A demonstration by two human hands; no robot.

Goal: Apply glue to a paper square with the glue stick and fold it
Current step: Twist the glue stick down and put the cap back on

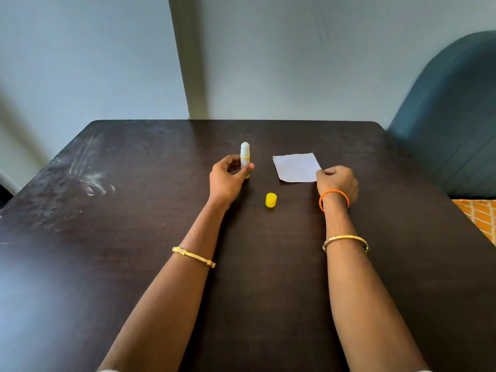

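Note:
An uncapped glue stick [245,154] stands upright on the dark table, white glue tip showing at its top. My left hand [228,175] grips its lower body between thumb and fingers. Its yellow cap [271,200] lies by itself on the table, nearer to me, between my two arms. A white paper square [295,166] lies flat to the right of the glue stick. My right hand [336,181] pinches the paper's near right corner with curled fingers.
The dark wooden table [134,264] has pale scuff marks [88,178] at its left side. A teal padded chair back [453,124] stands beyond the right edge, with an orange patterned cloth [480,218] below it. A wall runs behind the far edge.

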